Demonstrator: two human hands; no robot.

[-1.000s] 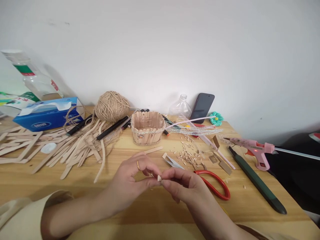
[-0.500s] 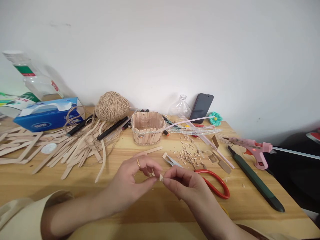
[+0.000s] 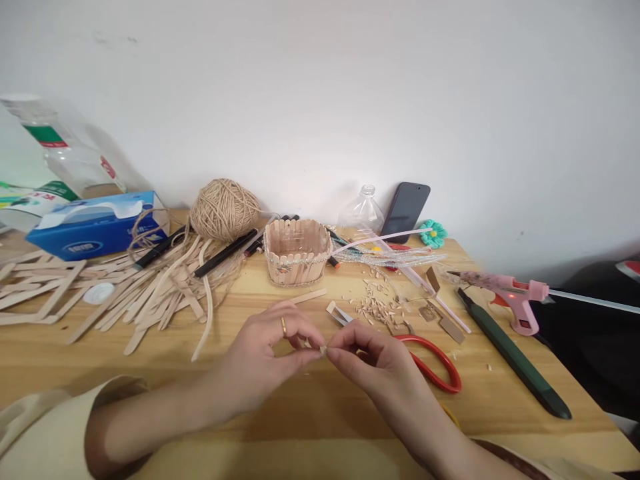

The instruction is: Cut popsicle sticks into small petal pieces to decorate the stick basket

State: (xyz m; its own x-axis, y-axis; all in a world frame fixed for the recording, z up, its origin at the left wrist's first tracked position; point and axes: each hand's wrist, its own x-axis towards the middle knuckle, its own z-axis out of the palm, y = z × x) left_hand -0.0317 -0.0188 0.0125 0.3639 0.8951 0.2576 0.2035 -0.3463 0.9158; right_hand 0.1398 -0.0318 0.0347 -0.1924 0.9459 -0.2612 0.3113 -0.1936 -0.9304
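Note:
My left hand (image 3: 281,347), with a ring on one finger, pinches a small pale piece (image 3: 323,350), apparently a wood chip, between thumb and fingertips. My right hand (image 3: 377,360) meets it from the other side, thumb and index finger closed on the same piece. The fingers cover most of it. Scissors (image 3: 443,354) with red handles lie open partly beneath my right hand. Beyond them is a heap of small wooden chips (image 3: 380,303). A little basket (image 3: 300,272) faced with craft sticks stands behind my hands, trimmed with a beaded strand.
Craft sticks (image 3: 115,300) are piled at left, near a twine ball (image 3: 225,210) and a blue tissue box (image 3: 95,230). Toward the right edge lie a pink glue gun (image 3: 515,293) and a dark green cutter-like tool (image 3: 515,360). A phone (image 3: 407,212) leans against the wall.
The pale piece has turned between my fingertips and less of it shows. My right hand has shifted slightly; the camera view has moved a little.

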